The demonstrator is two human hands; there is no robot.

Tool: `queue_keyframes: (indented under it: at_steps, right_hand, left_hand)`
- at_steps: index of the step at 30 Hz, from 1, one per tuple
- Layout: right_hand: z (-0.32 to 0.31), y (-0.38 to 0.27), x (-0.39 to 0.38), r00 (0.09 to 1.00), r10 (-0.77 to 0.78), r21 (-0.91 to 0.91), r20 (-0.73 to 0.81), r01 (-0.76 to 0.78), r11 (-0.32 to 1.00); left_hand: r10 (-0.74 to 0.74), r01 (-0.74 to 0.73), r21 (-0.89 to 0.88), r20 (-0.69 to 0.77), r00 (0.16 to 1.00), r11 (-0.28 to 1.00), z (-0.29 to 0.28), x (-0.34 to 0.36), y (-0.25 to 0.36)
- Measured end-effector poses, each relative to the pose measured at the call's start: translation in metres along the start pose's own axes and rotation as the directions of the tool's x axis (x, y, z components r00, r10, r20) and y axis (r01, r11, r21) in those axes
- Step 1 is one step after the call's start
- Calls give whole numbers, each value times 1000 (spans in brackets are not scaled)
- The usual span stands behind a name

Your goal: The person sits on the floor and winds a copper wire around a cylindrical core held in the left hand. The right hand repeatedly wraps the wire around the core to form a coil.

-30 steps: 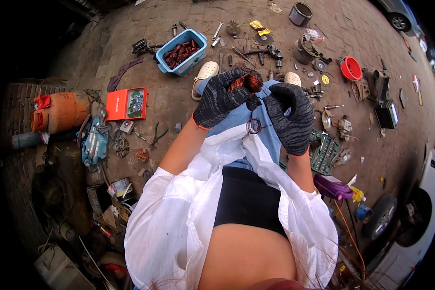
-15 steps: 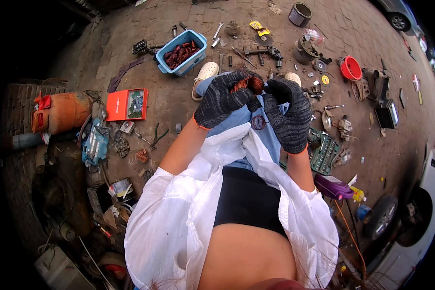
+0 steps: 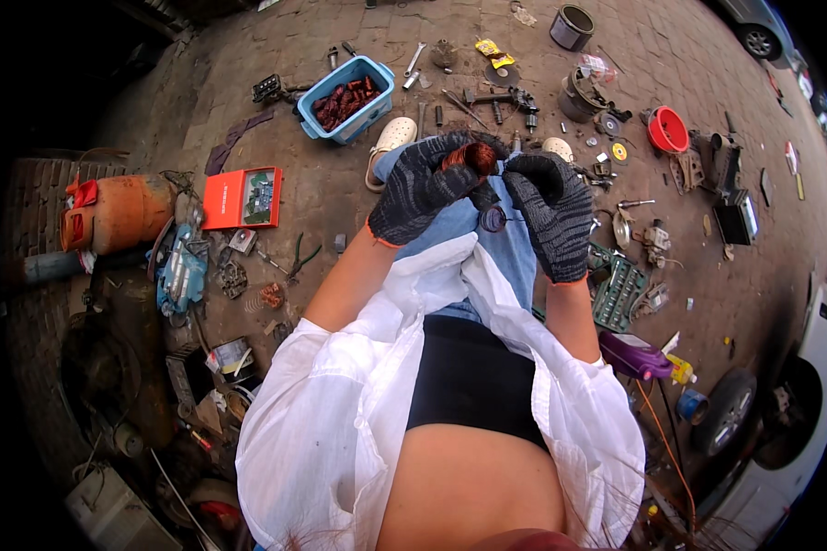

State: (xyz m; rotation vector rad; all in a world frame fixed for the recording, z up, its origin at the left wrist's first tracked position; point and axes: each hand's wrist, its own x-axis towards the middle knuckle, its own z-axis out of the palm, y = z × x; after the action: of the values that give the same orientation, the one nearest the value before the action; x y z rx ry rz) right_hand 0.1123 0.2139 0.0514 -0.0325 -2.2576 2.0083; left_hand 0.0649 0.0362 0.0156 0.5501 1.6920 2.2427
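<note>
Copper coil x1 pinched in L hand, 1 wire loop below, R hand grip unclear.

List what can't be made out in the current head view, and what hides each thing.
All in the head view:
Right hand: fingertips hidden behind its own curled shape; whether its grip holds anything is unclear.
Copper coil: partly covered by the left hand.
Wire loop: too small and blurred to count turns.
Blue bin: floor hidden under reddish-brown pieces.
Upper-right car: cut off by the picture's edge.
</note>
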Motion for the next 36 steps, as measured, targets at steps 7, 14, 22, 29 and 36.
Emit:
queue_keyframes:
  at_steps: [7, 14, 22, 29, 36]
  right_hand:
    - [-3, 0, 0, 976, 187, 246, 107, -208, 947]
    - [1, 11, 0, 988, 148, 509, 50, -153, 847]
    - [3, 10, -1, 952, -274, -207, -139, 243, 948]
    - [1, 10, -3, 967, -246, -81, -64, 241, 967]
    - [-5, 17, -1, 990, 13, 239, 143, -47, 970]
  left_hand:
    - [-40, 33, -197, -29, 999, 980, 7, -3, 9]
    - [-80, 80, -203, 8, 997, 976, 23, -10, 12]
    - [-169, 166, -100, -27, 985, 981, 25, -9, 15]
    - [-291, 292, -160, 33, 956, 943, 24, -13, 0]
    - [-356, 366, -555, 130, 925, 747, 13, -21, -10]
